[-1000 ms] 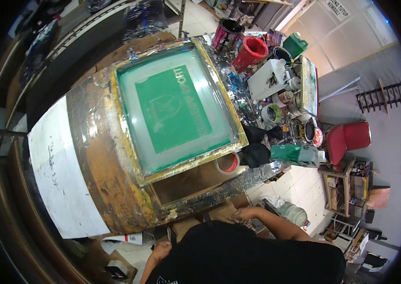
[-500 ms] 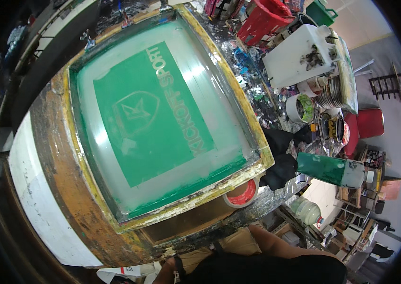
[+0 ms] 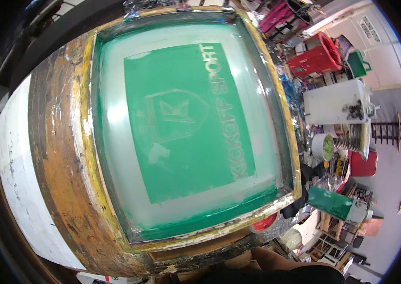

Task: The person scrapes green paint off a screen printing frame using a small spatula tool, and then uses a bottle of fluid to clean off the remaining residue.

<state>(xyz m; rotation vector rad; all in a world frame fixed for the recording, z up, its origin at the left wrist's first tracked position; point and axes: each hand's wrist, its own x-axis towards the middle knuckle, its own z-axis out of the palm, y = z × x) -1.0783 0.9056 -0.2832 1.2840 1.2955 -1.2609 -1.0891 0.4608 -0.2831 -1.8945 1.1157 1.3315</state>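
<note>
A screen-printing frame [image 3: 87,156] with a yellow-taped, ink-stained rim fills most of the head view. Its mesh [image 3: 186,123] carries a green rectangle with a pale shield shape and a line of lettering. The frame lies on a rusty-brown, paint-crusted board [image 3: 54,180]. At the bottom edge a bare forearm [image 3: 269,258] of mine and my dark shirt [image 3: 276,275] show below the frame's near corner. Neither of my hands can be seen; they are out of the picture or hidden under the board's front edge.
A white panel [image 3: 16,189] lies left of the board. To the right is a crowded bench: red crates [image 3: 316,59], a white jug [image 3: 335,102], tape rolls [image 3: 322,146], a green-wrapped bottle [image 3: 335,204], and a red-lidded tub [image 3: 264,222] by the frame's near corner.
The view has closed in on the frame, which now fills the picture. A hand seen at the lower edge earlier has dropped out of sight.
</note>
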